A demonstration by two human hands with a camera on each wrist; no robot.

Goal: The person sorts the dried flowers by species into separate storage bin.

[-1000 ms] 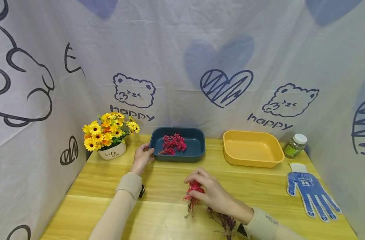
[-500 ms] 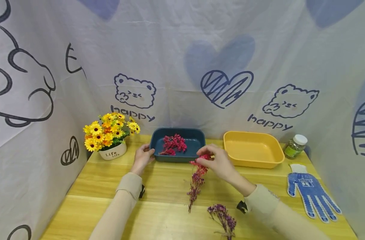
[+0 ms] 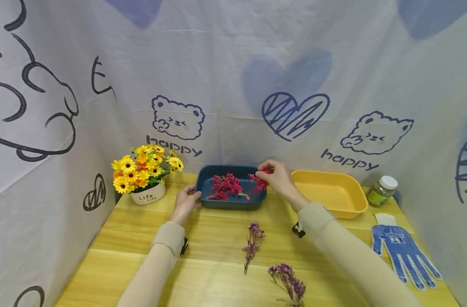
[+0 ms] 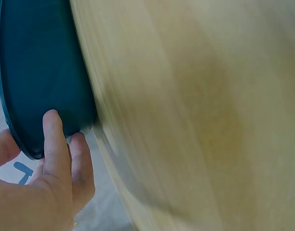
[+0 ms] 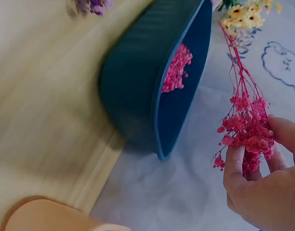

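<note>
My left hand [image 3: 187, 201] holds the left end of a dark teal tray [image 3: 233, 204], thumb at the rim and fingers against the outer wall [image 4: 46, 62]. Inside the tray lie red dried flowers [image 3: 226, 184]. Over the tray's right end, my right hand [image 3: 278, 179] pinches a sprig of red dried flowers [image 5: 246, 127] by its blossoms, the thin stems pointing away from the palm. Two purple dried flower sprigs lie on the table, one [image 3: 252, 243] in front of the tray and another [image 3: 288, 283] closer to the front.
Right of the teal tray stands a yellow tray [image 3: 333, 211], partly behind the right arm. A lidded jar [image 3: 381, 192] and a blue-and-white glove [image 3: 404, 251] are at the far right. A pot of yellow flowers [image 3: 146, 172] stands left. Printed cloth hangs behind.
My right hand has lifted the red sprig from the table and carried it up and forward over the tray. A purple sprig that rose with it now lies apart. The left hand stays at the tray.
</note>
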